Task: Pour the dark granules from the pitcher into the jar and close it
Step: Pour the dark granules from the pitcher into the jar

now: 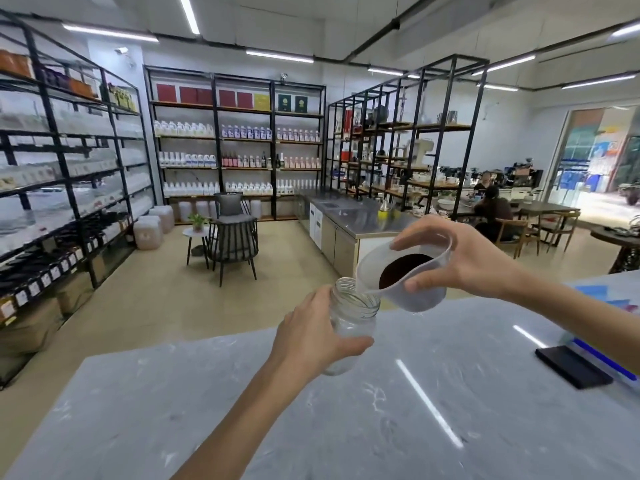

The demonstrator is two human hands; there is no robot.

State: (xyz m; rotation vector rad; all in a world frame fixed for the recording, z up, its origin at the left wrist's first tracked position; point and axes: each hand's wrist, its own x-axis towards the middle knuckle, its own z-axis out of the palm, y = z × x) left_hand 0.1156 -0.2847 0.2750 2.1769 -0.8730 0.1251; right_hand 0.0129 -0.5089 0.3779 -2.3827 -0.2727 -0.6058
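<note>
Tipping pitcher at jar
My left hand grips jar, right hand grips pitcher; I'd tilt slowly, spout centred.

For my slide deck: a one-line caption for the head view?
The right hand tips a pitcher of dark granules toward the open jar gripped by the left hand at a grey counter.

Black shelving, beige floor (perhaps tiled), striplights
</note>
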